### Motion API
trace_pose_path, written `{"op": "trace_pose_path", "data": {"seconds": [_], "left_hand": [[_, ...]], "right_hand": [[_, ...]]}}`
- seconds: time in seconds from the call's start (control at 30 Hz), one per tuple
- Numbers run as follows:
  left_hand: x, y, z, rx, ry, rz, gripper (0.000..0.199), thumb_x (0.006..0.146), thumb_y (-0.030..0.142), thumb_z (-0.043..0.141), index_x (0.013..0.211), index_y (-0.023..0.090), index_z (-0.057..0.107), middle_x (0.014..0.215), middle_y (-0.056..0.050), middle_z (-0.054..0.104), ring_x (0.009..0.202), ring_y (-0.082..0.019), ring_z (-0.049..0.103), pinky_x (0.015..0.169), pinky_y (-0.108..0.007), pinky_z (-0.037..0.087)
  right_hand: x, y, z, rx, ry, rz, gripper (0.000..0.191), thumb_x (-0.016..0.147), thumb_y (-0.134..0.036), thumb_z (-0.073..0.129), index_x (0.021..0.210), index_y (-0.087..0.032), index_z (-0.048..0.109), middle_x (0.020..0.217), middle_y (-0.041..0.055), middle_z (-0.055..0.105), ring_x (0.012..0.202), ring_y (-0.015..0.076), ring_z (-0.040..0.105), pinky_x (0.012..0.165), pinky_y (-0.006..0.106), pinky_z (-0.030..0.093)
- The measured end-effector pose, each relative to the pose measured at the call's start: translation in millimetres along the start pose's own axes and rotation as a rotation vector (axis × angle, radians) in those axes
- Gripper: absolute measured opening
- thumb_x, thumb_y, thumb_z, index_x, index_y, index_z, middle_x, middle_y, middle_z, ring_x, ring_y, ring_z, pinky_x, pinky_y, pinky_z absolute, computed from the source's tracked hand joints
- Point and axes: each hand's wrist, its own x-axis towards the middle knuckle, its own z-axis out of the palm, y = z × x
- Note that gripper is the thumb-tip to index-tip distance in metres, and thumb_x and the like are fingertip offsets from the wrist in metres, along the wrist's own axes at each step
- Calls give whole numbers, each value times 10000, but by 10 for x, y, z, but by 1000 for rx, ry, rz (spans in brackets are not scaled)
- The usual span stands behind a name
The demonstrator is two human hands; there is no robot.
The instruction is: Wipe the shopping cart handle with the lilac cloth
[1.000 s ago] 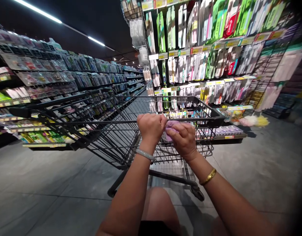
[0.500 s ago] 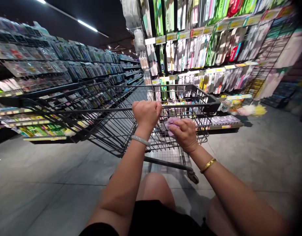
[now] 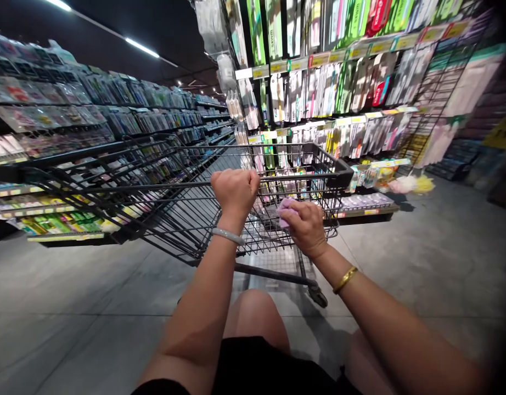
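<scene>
A black wire shopping cart (image 3: pixel 183 219) stands side-on before me. My left hand (image 3: pixel 235 191) is closed round the upper side rail of its basket, with a pale bangle (image 3: pixel 228 236) on the wrist. Lower and to the right, my right hand (image 3: pixel 307 227) grips a bunched lilac cloth (image 3: pixel 286 213) against the basket's side wires. The fingers cover part of the cloth, and whether it touches a wire I cannot tell. A gold bangle (image 3: pixel 345 280) circles the right wrist.
Behind the cart stands a shelf rack (image 3: pixel 319 60) hung with packaged goods. Another long shelf (image 3: pixel 67 131) runs along the left side of an aisle. A cart wheel (image 3: pixel 318 296) rests on the grey floor (image 3: pixel 421 258) near my knees. Bath puffs (image 3: pixel 413 184) hang at the right.
The whole view has shifted slightly, so cart, shelves and hands sit a little further left. Both hands keep their grip; the lilac cloth shows about the same place on the basket.
</scene>
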Motion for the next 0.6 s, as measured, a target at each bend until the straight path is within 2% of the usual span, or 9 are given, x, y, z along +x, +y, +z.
{"op": "trace_pose_path", "data": {"seconds": [0.13, 0.23, 0.37, 0.47, 0.53, 0.6], "left_hand": [[-3, -4, -4, 7, 11, -2, 481, 979, 329, 413, 530, 223, 552, 566, -25, 622, 614, -189, 483, 692, -403, 213], [-9, -2, 2, 13, 14, -8, 482, 977, 329, 413, 526, 221, 543, 567, -26, 622, 618, -188, 486, 696, -404, 216], [-14, 7, 10, 11, 14, -8, 481, 982, 327, 408, 530, 218, 535, 575, -20, 625, 626, -185, 491, 703, -406, 217], [-16, 7, 8, 1, 21, -8, 478, 983, 326, 399, 537, 217, 532, 577, -21, 624, 628, -187, 485, 704, -407, 212], [-16, 3, 8, -7, 22, -7, 483, 984, 330, 391, 534, 216, 523, 570, -21, 617, 621, -187, 476, 704, -406, 211], [-19, 1, 10, -14, 22, -4, 488, 986, 332, 385, 528, 214, 509, 568, -20, 614, 618, -186, 470, 707, -406, 213]], "right_hand": [[32, 125, -75, 29, -44, -53, 288, 851, -242, 672, 1116, -351, 644, 1212, -22, 650, 1082, 169, 525, 917, 331, 404], [60, 254, -125, 50, -20, -44, 326, 843, -213, 668, 1141, -339, 624, 1199, -6, 638, 1097, 166, 529, 937, 332, 414], [-17, 126, -65, 41, 12, 30, 347, 808, -169, 658, 1135, -280, 620, 1199, 53, 614, 1105, 218, 512, 921, 385, 405], [4, 13, -70, 42, -4, 34, 344, 779, -148, 660, 1096, -277, 626, 1174, 48, 618, 1048, 214, 523, 864, 368, 408], [109, 63, -151, 60, -9, 20, 351, 776, -151, 663, 1097, -285, 615, 1151, 31, 619, 1029, 196, 538, 851, 348, 422], [242, 193, -257, 65, 46, 35, 349, 791, -178, 667, 1113, -297, 601, 1146, 26, 609, 1053, 194, 544, 882, 354, 434]]}}
